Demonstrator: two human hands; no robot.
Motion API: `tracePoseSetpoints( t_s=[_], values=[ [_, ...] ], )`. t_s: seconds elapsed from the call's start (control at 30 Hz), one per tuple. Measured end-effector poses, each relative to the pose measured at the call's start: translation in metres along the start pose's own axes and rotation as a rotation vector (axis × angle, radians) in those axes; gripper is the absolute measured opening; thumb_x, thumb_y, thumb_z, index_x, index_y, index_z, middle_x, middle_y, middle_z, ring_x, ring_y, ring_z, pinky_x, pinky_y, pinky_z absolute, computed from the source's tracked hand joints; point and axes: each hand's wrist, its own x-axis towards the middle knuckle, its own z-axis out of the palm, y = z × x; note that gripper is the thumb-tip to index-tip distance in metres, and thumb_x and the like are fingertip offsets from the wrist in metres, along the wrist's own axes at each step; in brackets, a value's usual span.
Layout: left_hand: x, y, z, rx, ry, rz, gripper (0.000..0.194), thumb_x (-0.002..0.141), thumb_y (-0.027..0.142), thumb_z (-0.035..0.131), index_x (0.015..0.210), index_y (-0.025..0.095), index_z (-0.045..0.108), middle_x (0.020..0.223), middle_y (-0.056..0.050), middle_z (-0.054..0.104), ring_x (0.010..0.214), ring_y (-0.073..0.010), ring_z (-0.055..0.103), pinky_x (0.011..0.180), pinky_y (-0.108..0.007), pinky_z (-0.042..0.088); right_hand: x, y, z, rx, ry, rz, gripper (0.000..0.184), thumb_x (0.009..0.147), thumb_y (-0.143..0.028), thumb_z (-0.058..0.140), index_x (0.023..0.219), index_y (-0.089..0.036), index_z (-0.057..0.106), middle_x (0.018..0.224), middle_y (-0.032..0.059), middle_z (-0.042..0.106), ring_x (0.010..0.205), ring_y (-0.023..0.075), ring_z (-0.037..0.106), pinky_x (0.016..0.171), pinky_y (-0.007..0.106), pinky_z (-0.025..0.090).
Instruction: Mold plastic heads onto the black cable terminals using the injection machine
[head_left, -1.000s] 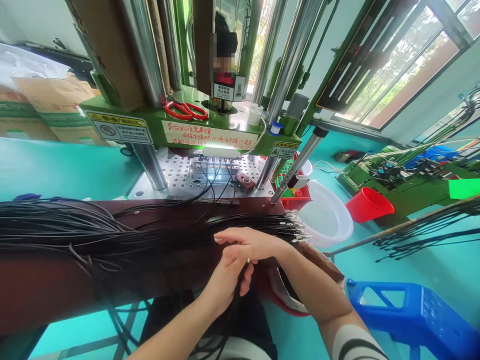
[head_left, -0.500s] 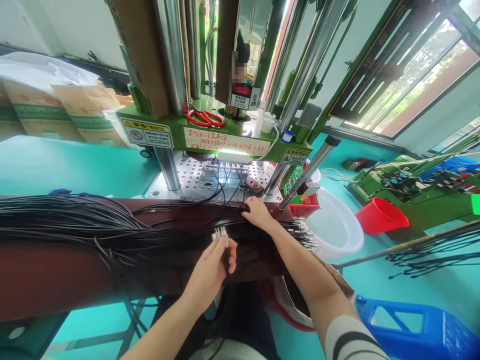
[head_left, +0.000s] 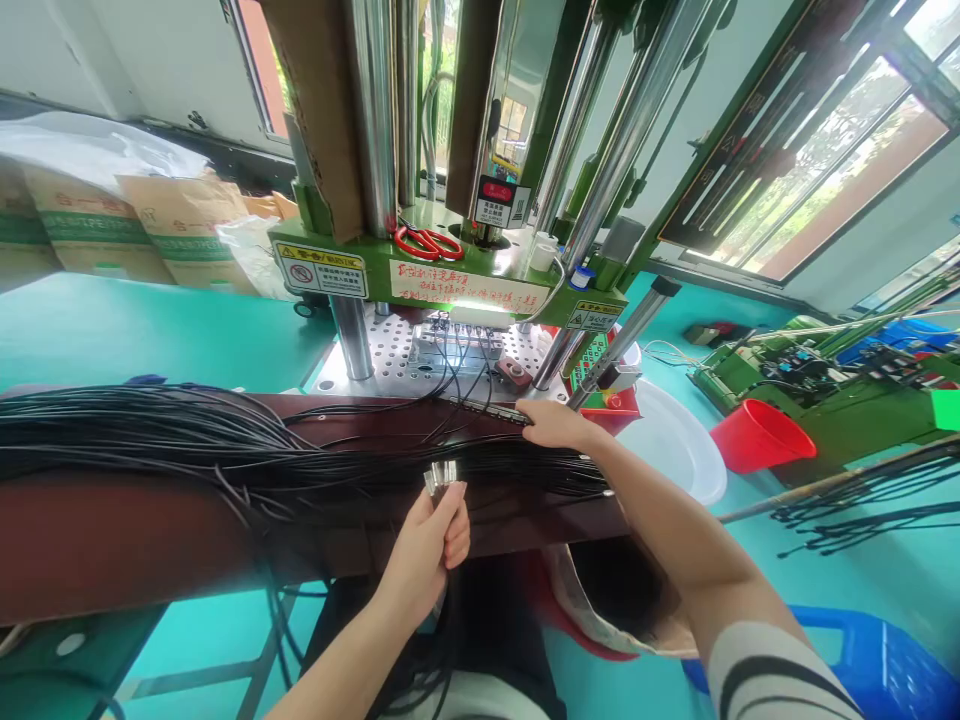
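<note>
In front of me my left hand (head_left: pixel 431 545) is closed around a bundle of black cables, with their shiny metal connector ends (head_left: pixel 441 474) pointing up out of the fist. My right hand (head_left: pixel 555 424) is at the front edge of the machine's plate. Its fingers pinch the right end of a narrow dark bar (head_left: pixel 495 410) with small marks or slots along it. Behind that bar, black cables run into a metal mould (head_left: pixel 455 350) on the perforated plate (head_left: pixel 390 345). A thick spread of black cables (head_left: pixel 187 430) lies along the brown bench (head_left: pixel 112 540).
A green press (head_left: pixel 337 245) with steel columns stands over the mould, red-handled scissors (head_left: pixel 427 243) on its ledge. To the right are a white tub (head_left: pixel 675 450), a red bucket (head_left: pixel 765 435) and a blue container (head_left: pixel 870 660). A lined bin (head_left: pixel 592 600) sits below the bench.
My right hand has moved right, and the dark bar has shifted right with it. My left hand still grips the cable bundle, nearly in place. The view has shifted slightly.
</note>
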Motion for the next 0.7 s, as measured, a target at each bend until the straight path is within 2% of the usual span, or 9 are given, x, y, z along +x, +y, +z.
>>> tracePoseSetpoints(
  t_s=[0.1, 0.2, 0.27, 0.37, 0.43, 0.53, 0.6, 0.7],
  values=[
    [0.006, -0.007, 0.003, 0.007, -0.003, 0.002, 0.037, 0.072, 0.043, 0.064, 0.069, 0.019, 0.036, 0.049, 0.010, 0.030, 0.039, -0.0020, 0.024, 0.037, -0.016, 0.016, -0.036, 0.014, 0.002, 0.165, -0.093, 0.052, 0.006, 0.069, -0.013, 0.049, 0.072, -0.018, 0.049, 0.058, -0.0014, 0.058, 0.044, 0.0115, 0.051, 0.044, 0.021, 0.037],
    [0.010, -0.008, 0.008, -0.057, 0.017, 0.043, 0.032, 0.074, 0.041, 0.062, 0.073, 0.018, 0.040, 0.053, 0.008, 0.035, 0.043, -0.0032, 0.030, 0.039, -0.017, 0.022, -0.076, 0.026, 0.023, 0.660, -0.110, 0.164, 0.002, 0.071, -0.018, 0.048, 0.072, -0.018, 0.048, 0.051, -0.0059, 0.051, 0.030, 0.0050, 0.035, 0.032, 0.017, 0.024],
    [0.012, -0.007, 0.012, -0.106, 0.023, 0.073, 0.028, 0.075, 0.037, 0.061, 0.074, 0.018, 0.041, 0.056, 0.007, 0.039, 0.046, -0.0043, 0.035, 0.042, -0.018, 0.028, -0.097, 0.030, 0.045, 1.013, -0.055, 0.221, 0.009, 0.070, -0.023, 0.054, 0.073, -0.017, 0.049, 0.049, -0.0080, 0.046, 0.030, 0.0022, 0.028, 0.030, 0.015, 0.016],
    [0.014, -0.010, 0.018, -0.053, -0.020, 0.079, 0.024, 0.074, 0.032, 0.061, 0.077, 0.019, 0.042, 0.061, 0.006, 0.044, 0.049, -0.0044, 0.040, 0.045, -0.018, 0.032, -0.114, 0.024, 0.078, 1.323, 0.119, 0.273, 0.025, 0.072, -0.038, 0.059, 0.077, -0.015, 0.053, 0.047, -0.0108, 0.036, 0.031, 0.0003, 0.019, 0.031, 0.014, 0.010],
    [0.016, -0.015, 0.022, 0.059, -0.081, 0.035, 0.025, 0.075, 0.036, 0.061, 0.081, 0.020, 0.043, 0.060, 0.007, 0.044, 0.045, -0.0036, 0.037, 0.042, -0.017, 0.031, -0.116, 0.014, 0.094, 1.413, 0.269, 0.286, 0.032, 0.074, -0.045, 0.058, 0.080, -0.014, 0.056, 0.048, -0.0098, 0.035, 0.033, 0.0007, 0.021, 0.031, 0.013, 0.011],
    [0.022, -0.025, 0.027, 0.235, -0.142, -0.064, 0.032, 0.072, 0.045, 0.061, 0.079, 0.021, 0.041, 0.050, 0.010, 0.036, 0.036, -0.0021, 0.024, 0.034, -0.015, 0.018, -0.109, -0.002, 0.106, 1.448, 0.429, 0.269, 0.037, 0.078, -0.050, 0.054, 0.085, -0.014, 0.058, 0.054, -0.0063, 0.041, 0.037, 0.0023, 0.030, 0.031, 0.013, 0.014],
    [0.026, -0.029, 0.030, 0.308, -0.129, -0.110, 0.036, 0.068, 0.046, 0.065, 0.075, 0.020, 0.041, 0.045, 0.012, 0.029, 0.034, -0.0012, 0.018, 0.033, -0.015, 0.011, -0.103, -0.009, 0.109, 1.448, 0.476, 0.210, 0.037, 0.082, -0.050, 0.049, 0.086, -0.014, 0.058, 0.056, -0.0053, 0.043, 0.035, 0.0025, 0.032, 0.030, 0.013, 0.016],
    [0.032, -0.031, 0.032, 0.351, -0.081, -0.139, 0.039, 0.063, 0.047, 0.067, 0.073, 0.019, 0.042, 0.042, 0.013, 0.025, 0.034, -0.0006, 0.016, 0.033, -0.014, 0.010, -0.097, -0.015, 0.112, 1.463, 0.494, 0.147, 0.036, 0.085, -0.049, 0.046, 0.087, -0.015, 0.057, 0.053, -0.0063, 0.041, 0.033, 0.0023, 0.031, 0.030, 0.014, 0.019]
  ],
)
